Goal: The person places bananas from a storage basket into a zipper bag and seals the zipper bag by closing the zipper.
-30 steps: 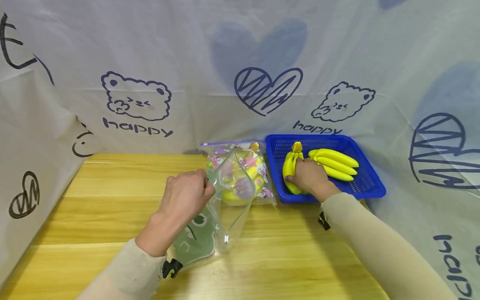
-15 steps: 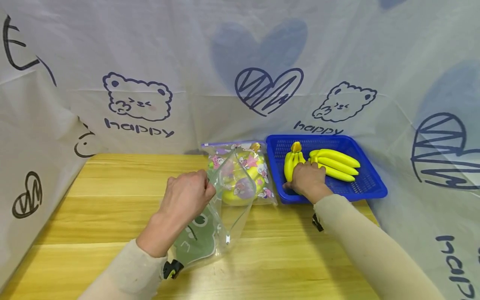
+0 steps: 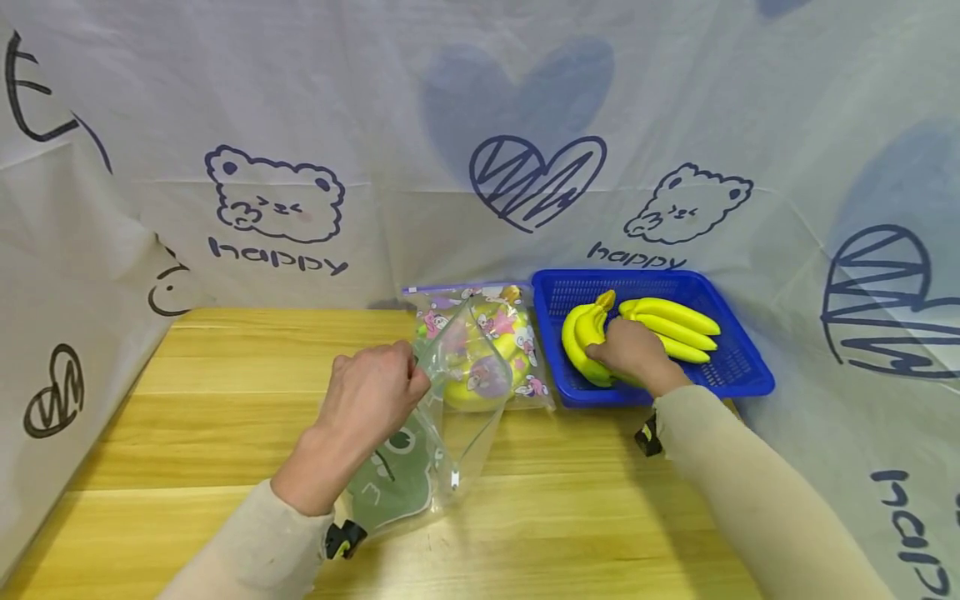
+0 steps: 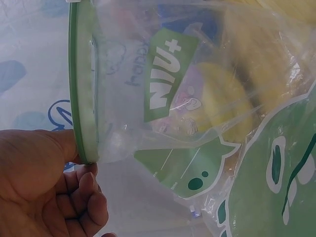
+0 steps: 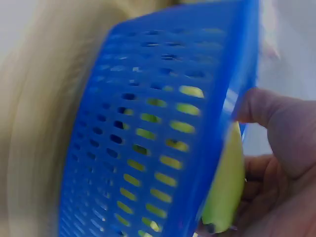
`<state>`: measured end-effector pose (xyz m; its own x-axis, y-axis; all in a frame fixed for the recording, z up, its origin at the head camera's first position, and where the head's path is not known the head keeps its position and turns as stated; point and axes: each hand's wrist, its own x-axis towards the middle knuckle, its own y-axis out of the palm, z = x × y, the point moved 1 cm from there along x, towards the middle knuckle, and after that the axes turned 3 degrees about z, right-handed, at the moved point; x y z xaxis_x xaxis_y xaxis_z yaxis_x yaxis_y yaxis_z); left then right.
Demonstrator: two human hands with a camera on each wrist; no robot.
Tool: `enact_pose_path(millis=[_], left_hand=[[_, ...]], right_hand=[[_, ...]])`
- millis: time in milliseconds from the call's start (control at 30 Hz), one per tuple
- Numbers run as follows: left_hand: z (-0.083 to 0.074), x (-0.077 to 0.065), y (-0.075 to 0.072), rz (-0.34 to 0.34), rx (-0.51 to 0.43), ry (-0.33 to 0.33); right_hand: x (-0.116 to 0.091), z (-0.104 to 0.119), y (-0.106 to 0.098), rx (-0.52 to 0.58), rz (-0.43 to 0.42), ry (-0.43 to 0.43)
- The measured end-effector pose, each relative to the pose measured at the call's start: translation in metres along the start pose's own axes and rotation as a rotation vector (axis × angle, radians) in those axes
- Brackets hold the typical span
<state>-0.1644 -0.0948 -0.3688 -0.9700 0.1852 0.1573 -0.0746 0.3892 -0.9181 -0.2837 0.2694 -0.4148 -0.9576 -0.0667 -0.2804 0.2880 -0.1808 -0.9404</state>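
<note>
My left hand (image 3: pixel 371 392) pinches the green zip edge of a clear zip bag (image 3: pixel 397 496) with a green cartoon print. The bag's mouth gapes toward the right; the left wrist view shows thumb and fingers at the end of the green strip (image 4: pixel 81 74). Inside the blue basket (image 3: pixel 738 371), my right hand (image 3: pixel 637 350) grips a bunch of bananas (image 3: pixel 577 337), which leans with its stem up and to the right. In the right wrist view, fingers curl behind one banana (image 5: pixel 224 187) beside the basket wall (image 5: pixel 148 123); most of the bunch is hidden there.
A second banana bunch (image 3: pixel 678 317) lies in the basket, right of my hand. Left of the basket, a printed zip bag (image 3: pixel 534 386) with yellow items inside lies partly behind the clear bag. White printed cloth (image 3: pixel 420 233) stands around the wooden table (image 3: pixel 247 354).
My right hand shifted slightly left, then back right, regripping the bunch. The bunch has tilted, its stem swinging right. My left hand and the clear bag stay put.
</note>
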Motion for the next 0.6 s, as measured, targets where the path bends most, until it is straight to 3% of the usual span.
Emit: enact_pose_path(millis=[100,167,300,467,600], left_hand=[[0.000,0.000,0.000,0.005,-0.001,-0.001],[0.000,-0.001,0.000,0.011,-0.004,-0.002],[0.002,-0.001,0.000,0.018,-0.007,-0.011],[0.003,-0.002,-0.001,0.019,-0.008,-0.019],[0.002,-0.001,-0.001,0.021,-0.009,-0.018]], right_hand=[[0.002,-0.014,-0.006,0.165,0.047,-0.041],[0.004,-0.021,-0.007,0.212,0.037,-0.042],[0.006,-0.027,-0.006,0.140,-0.040,-0.037],[0.006,-0.018,0.002,0.027,-0.112,-0.006],[0.007,-0.008,0.010,-0.087,-0.121,0.031]])
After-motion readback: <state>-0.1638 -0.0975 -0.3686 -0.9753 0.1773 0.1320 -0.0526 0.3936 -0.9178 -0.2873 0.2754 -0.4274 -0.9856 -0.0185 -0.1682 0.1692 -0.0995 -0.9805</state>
